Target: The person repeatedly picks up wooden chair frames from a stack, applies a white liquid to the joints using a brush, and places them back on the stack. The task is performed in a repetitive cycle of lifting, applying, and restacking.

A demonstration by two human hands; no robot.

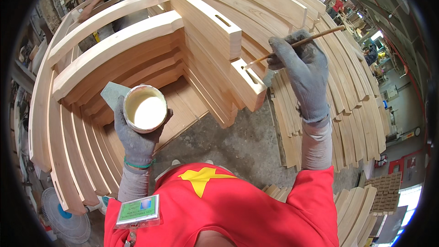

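In a grey glove, my left hand (137, 145) is wrapped round a cup of white glue-like liquid (145, 108). A flat grey-green piece (114, 95) sticks out beside the cup at that hand. My right hand (304, 75), also gloved, pinches a thin wooden stick (315, 36). The stick's lower tip is at a slot (250, 74) in the end of a pale wooden frame part (257, 92). Just above it, another frame part (228, 36) has a similar slot. Whether the tip touches inside the slot I cannot tell.
Stacked curved wooden frames (123, 32) stand at the left and ahead. More curved pieces (338, 91) are piled at the right. A fan (66, 215) stands at the lower left. Another person's arm (98, 0) reaches over the frames at the far left. Concrete floor (224, 144) shows between the stacks.
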